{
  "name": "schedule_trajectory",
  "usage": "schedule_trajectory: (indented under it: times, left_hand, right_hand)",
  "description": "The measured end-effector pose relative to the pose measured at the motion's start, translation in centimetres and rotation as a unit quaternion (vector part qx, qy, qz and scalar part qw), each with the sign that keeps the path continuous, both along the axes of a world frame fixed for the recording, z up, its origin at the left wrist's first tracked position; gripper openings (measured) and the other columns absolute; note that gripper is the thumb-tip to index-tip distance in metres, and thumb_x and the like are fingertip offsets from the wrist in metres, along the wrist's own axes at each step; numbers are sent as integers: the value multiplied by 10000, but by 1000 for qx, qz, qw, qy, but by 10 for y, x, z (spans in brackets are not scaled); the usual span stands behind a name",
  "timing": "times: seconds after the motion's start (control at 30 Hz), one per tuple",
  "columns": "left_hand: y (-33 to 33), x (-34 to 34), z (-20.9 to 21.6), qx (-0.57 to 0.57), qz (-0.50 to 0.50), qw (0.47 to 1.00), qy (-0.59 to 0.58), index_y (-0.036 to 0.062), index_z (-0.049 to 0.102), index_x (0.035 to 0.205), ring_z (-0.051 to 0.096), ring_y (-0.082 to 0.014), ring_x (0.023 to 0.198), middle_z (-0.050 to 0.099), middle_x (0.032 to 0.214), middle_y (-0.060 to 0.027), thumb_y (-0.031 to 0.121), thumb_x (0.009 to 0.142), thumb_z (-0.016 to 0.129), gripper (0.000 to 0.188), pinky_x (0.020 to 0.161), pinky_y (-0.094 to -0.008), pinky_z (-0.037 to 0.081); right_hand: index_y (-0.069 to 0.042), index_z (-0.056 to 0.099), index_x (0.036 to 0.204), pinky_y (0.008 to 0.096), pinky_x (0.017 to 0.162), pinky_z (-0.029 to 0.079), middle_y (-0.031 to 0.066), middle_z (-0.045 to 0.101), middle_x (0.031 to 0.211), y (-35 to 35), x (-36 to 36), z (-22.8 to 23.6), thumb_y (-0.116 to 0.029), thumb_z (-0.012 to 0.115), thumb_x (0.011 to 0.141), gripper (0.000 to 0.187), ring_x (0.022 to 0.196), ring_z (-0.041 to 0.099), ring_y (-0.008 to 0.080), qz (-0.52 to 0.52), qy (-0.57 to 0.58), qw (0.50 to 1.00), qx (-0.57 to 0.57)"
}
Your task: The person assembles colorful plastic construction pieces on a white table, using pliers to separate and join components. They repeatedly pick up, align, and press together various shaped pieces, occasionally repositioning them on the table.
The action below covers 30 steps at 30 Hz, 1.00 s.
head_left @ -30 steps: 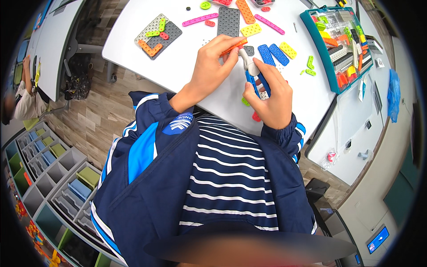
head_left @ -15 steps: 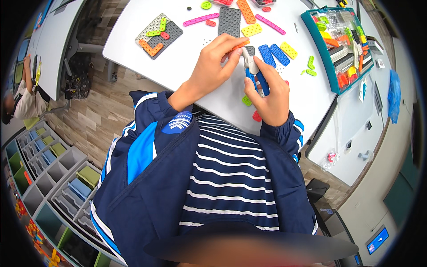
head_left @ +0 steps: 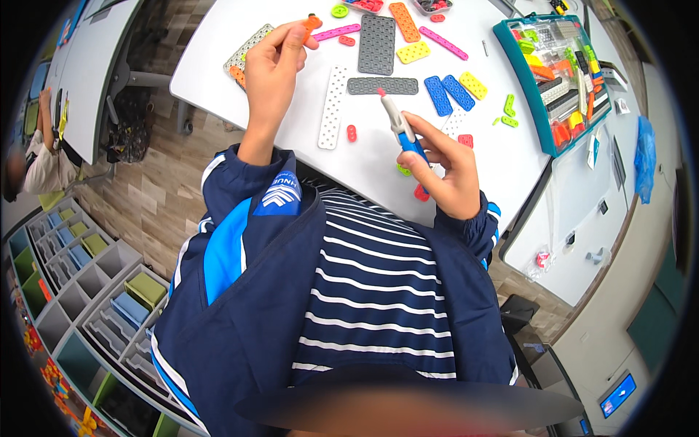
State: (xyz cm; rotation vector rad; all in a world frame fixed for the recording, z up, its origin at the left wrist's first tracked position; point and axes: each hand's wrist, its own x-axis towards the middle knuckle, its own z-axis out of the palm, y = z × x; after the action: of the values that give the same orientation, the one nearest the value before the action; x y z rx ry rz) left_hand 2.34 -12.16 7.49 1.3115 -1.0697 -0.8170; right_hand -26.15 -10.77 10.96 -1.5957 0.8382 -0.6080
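At the upper left of the table my left hand [head_left: 275, 73] pinches a small orange building piece [head_left: 311, 25] between thumb and fingertips. It hovers over a stack of grey perforated plates [head_left: 250, 45], hiding most of it. My right hand [head_left: 445, 164] is wrapped round the blue handles of a plier-like tool [head_left: 398, 120] with a light grey head. A small red bit [head_left: 381, 92] shows at the tool's tip. Just beyond that tip lies a dark grey perforated strip [head_left: 393, 86]. A long light grey strip [head_left: 333, 109] and a small red connector [head_left: 352, 133] lie between my hands.
A teal-edged case [head_left: 542, 109] full of coloured parts stands at the right. Blue plates [head_left: 437, 96], a yellow plate [head_left: 413, 52], a large dark grey plate [head_left: 376, 44] and pink strips [head_left: 443, 42] lie across the white table [head_left: 218, 95]. Another person's arm [head_left: 46, 120] shows at far left.
My hands have moved apart. The left has gone up and left with the orange piece; the right, with the tool, has shifted slightly down, uncovering the grey strips.
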Motion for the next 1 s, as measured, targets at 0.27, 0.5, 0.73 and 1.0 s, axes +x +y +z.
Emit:
schedule_trajectory:
  times: [0.27, 0.5, 0.73, 1.0]
  left_hand:
    - [17, -47, -16, -103, -208, 892, -388, 59, 755, 1010, 558, -249, 1115, 649, 1130, -48, 66, 899, 727, 115, 949, -351, 466]
    - [9, -47, -8, -58, -193, 918, -341, 122, 786, 1195, 564, -244, 1132, 657, 1132, -48, 27, 882, 705, 337, 981, -365, 465]
    - [10, -51, 13, 32, -221, 975, 10, -5, 743, 1246, 651, -162, 1043, 707, 1089, -78, 79, 1040, 585, 273, 968, -312, 506]
    - [-19, -54, 39, 41, -256, 966, 2, -21, 783, 1090, 657, -106, 902, 710, 994, -55, 153, 1039, 671, 214, 825, -267, 536]
  right_hand:
    - [69, 534, 1482, 334, 887, 606, 222, 696, 1295, -1, 1, -2, -15, 648, 942, 559, 980, 739, 220, -12, -50, 999, -11]
    - [61, 550, 1473, 322, 873, 600, 207, 709, 1271, -1, -1, -5, -37, 670, 934, 561, 986, 748, 225, -43, -32, 998, -16]
    - [39, 551, 1484, 300, 822, 598, 187, 711, 1254, -2, -3, -8, -65, 690, 954, 558, 976, 752, 222, -39, -2, 998, -45]
    - [19, 583, 1439, 337, 837, 595, 147, 718, 1207, 0, -5, -7, -100, 712, 934, 535, 938, 732, 188, -95, -31, 995, -16]
